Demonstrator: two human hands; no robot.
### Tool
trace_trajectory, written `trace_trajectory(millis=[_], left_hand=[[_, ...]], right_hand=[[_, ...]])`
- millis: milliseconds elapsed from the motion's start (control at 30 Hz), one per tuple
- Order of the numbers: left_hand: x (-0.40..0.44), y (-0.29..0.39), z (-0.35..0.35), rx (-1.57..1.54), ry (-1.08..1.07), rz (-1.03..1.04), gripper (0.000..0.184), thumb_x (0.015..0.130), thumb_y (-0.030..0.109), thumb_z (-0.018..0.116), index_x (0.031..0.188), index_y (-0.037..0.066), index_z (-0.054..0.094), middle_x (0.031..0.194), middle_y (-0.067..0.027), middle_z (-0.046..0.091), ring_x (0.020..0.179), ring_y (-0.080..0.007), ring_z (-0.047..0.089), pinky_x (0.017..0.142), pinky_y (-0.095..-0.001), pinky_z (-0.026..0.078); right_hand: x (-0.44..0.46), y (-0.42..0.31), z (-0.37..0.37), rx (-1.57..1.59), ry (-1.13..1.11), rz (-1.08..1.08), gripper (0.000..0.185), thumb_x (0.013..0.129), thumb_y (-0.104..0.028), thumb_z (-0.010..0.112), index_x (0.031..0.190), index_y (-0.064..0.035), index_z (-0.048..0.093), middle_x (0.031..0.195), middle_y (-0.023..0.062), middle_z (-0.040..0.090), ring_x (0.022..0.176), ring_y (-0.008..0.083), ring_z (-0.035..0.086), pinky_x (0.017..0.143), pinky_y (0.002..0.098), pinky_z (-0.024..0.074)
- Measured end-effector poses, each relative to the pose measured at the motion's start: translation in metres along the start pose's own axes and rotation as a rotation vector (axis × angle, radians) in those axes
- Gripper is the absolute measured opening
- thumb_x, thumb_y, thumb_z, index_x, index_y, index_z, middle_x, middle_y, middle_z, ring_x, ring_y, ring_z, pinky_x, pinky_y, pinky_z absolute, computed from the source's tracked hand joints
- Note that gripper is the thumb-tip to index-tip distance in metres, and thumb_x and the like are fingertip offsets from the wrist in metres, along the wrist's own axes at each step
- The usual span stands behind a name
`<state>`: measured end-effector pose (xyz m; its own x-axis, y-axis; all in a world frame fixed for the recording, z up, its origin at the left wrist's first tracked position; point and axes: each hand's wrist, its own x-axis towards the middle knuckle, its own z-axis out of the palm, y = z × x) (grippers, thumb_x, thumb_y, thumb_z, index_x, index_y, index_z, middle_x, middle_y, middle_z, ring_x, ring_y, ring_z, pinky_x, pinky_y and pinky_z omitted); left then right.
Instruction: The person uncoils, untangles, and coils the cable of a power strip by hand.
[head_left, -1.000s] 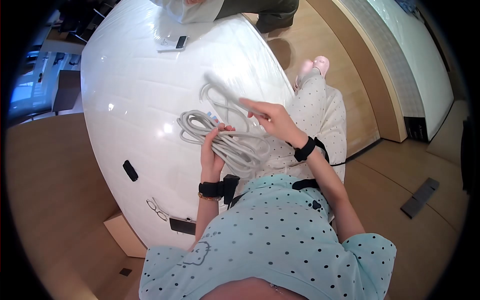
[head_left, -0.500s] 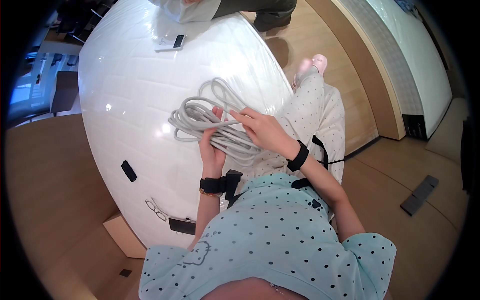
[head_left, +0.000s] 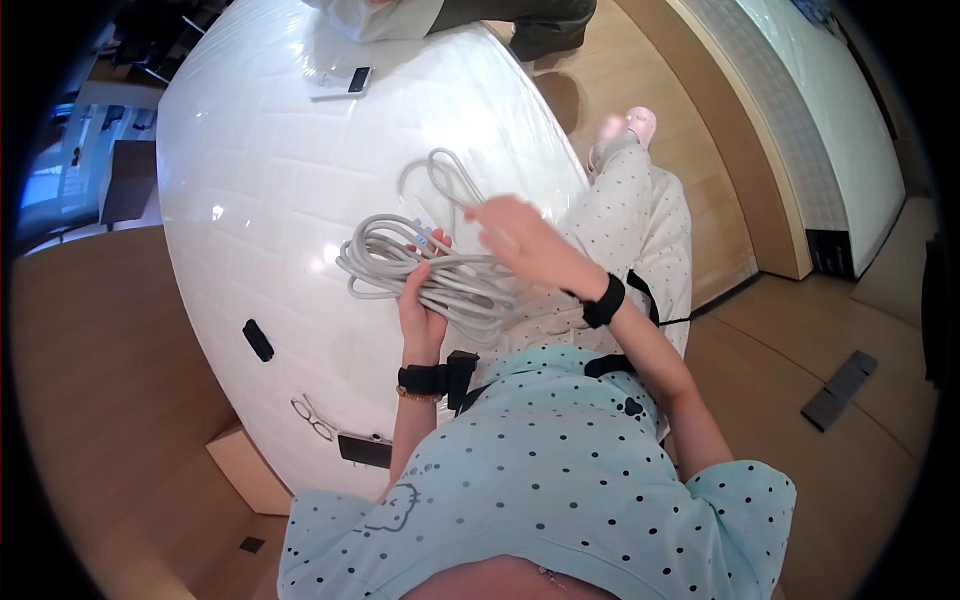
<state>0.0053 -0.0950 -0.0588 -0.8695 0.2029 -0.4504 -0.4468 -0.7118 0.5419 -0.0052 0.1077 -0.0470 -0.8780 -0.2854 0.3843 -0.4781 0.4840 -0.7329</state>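
Note:
A coiled grey-white cable (head_left: 385, 262) lies across my left hand (head_left: 423, 310), whose fingers and thumb grip the loops above the plastic-covered mattress. Part of a blue tag (head_left: 423, 236) shows among the loops near those fingertips. My right hand (head_left: 520, 240) is over the right side of the coil, blurred by motion, beside a loose length of cable that loops up on the mattress. Whether its fingers pinch the cable cannot be made out. Both wrists wear black straps.
The white mattress (head_left: 260, 220) bears a black object (head_left: 258, 341), eyeglasses (head_left: 313, 418), a dark phone (head_left: 364, 451) and a white boxy item (head_left: 341, 83). Another person (head_left: 480, 14) sits at its far edge. A grey strip (head_left: 840, 390) lies on the floor at right.
Since half a second ago my right hand has moved slightly right, away from the top of the coil. The coil's upper loop has dropped, and the blue tag shows again.

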Motion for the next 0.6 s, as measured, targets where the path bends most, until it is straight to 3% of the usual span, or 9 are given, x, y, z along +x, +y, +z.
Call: trace_trajectory(millis=[100,200,300,400,433,533,600], left_hand=[[-0.009,0.001,-0.007,0.003,0.065,-0.041,0.051,0.084,0.003,0.052,0.131,0.002,0.032,0.129,-0.0194,0.046,0.122,-0.0303,0.044,0.103,-0.0403,0.037],[-0.01,-0.003,-0.017,0.035,0.088,-0.069,0.047,0.083,0.003,0.054,0.127,0.001,0.038,0.12,-0.0173,0.052,0.114,-0.0284,0.051,0.098,-0.0393,0.041],[-0.013,-0.005,-0.016,0.116,0.044,-0.068,0.046,0.083,0.005,0.054,0.126,-0.003,0.04,0.116,-0.0148,0.054,0.111,-0.0273,0.052,0.096,-0.0415,0.043],[-0.015,-0.005,-0.01,0.169,0.022,-0.05,0.046,0.083,0.006,0.056,0.125,-0.002,0.04,0.113,-0.0132,0.054,0.109,-0.027,0.052,0.095,-0.0433,0.044],[-0.013,-0.005,-0.01,0.181,0.022,-0.031,0.046,0.083,0.006,0.056,0.126,-0.001,0.039,0.113,-0.013,0.054,0.109,-0.0266,0.052,0.095,-0.0427,0.044],[-0.007,-0.005,-0.012,0.138,0.092,-0.039,0.041,0.081,0.003,0.059,0.119,0.0,0.043,0.107,-0.014,0.057,0.102,-0.0259,0.056,0.089,-0.0394,0.047],[-0.001,-0.004,-0.016,0.098,0.134,-0.045,0.038,0.08,0.002,0.06,0.115,0.0,0.045,0.104,-0.0146,0.058,0.099,-0.0256,0.058,0.086,-0.0382,0.048]], right_hand=[[0.008,0.037,0.012,-0.096,0.26,0.273,0.038,0.082,-0.022,0.059,0.108,0.0047,0.052,0.093,0.0161,0.06,0.085,0.0334,0.056,0.074,0.0394,0.0463],[0.02,0.062,0.028,-0.07,-0.291,0.706,0.038,0.083,-0.022,0.06,0.107,0.0059,0.053,0.094,0.0199,0.061,0.087,0.0312,0.06,0.075,0.0372,0.0475],[0.011,0.084,0.069,-0.122,-0.339,0.636,0.029,0.085,-0.02,0.058,0.096,0.0061,0.054,0.08,0.0181,0.062,0.073,0.0276,0.063,0.065,0.0355,0.0494],[0.007,0.095,0.071,0.698,-0.4,0.838,0.025,0.089,-0.021,0.054,0.093,0.003,0.053,0.073,0.0142,0.062,0.064,0.0193,0.063,0.058,0.0299,0.0487],[0.005,0.093,0.069,0.748,-0.334,0.859,0.024,0.093,-0.022,0.048,0.096,0.0023,0.051,0.062,0.0077,0.057,0.054,0.0133,0.058,0.053,0.0262,0.0469],[-0.006,0.075,0.054,0.817,-0.016,0.791,0.024,0.095,-0.021,0.044,0.093,0.0024,0.05,0.059,0.0045,0.053,0.052,0.0136,0.055,0.052,0.0272,0.0467],[-0.006,0.051,0.033,0.645,0.042,0.723,0.022,0.096,-0.02,0.042,0.096,0.0014,0.047,0.059,0.0051,0.05,0.052,0.016,0.054,0.052,0.0292,0.0453]])
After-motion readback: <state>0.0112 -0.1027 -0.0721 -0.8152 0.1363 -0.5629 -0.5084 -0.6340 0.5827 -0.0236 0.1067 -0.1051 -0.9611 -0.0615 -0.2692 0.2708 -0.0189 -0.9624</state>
